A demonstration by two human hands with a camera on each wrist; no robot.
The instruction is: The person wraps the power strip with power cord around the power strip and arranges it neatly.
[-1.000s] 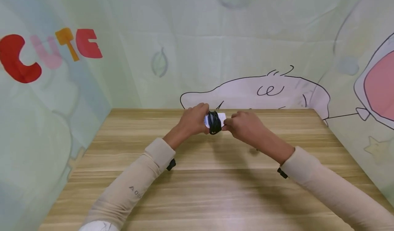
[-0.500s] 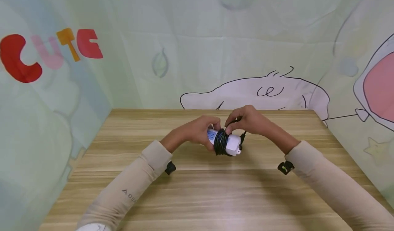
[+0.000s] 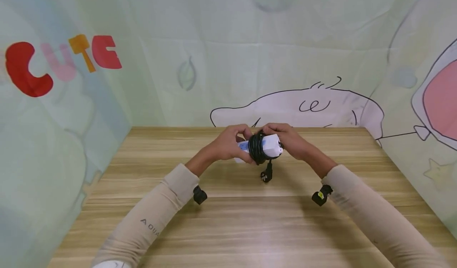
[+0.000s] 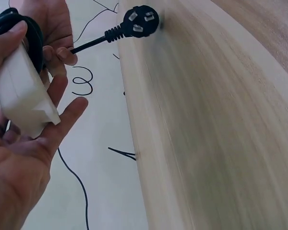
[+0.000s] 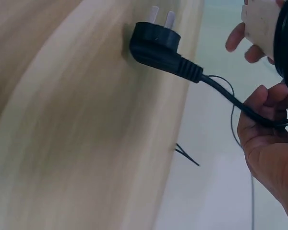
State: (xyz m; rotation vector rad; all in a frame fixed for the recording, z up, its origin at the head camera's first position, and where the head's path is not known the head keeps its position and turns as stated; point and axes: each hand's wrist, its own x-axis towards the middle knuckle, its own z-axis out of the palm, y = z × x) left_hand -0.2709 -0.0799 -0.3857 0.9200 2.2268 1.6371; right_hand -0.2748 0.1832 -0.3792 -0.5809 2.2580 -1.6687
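Observation:
A white power strip [image 3: 270, 144] with blue markings is held up over the table, its black cord [image 3: 255, 148] wound several times round its middle. My left hand [image 3: 228, 144] grips the strip's left end, thumb and fingers on opposite sides, as the left wrist view also shows. At the strip's far right side, my right hand [image 3: 290, 142] holds the cord by the coil, fingers curled. From there a short free length hangs down, ending in a black three-pin plug [image 4: 143, 20]. In the right wrist view the plug's pins [image 5: 169, 20] point away from the cord.
Beneath the hands lies a wood-grain table [image 3: 228, 220], its back edge against a printed cloth backdrop [image 3: 228, 54]. Small black wrist cameras [image 3: 320, 195] hang under both sleeves. Another printed cloth wall [image 3: 43, 149] borders the table's left side.
The strip tipped towards me and came down, then rose slightly. My right hand moved over its far side with the cord, and the plug now dangles below the strip.

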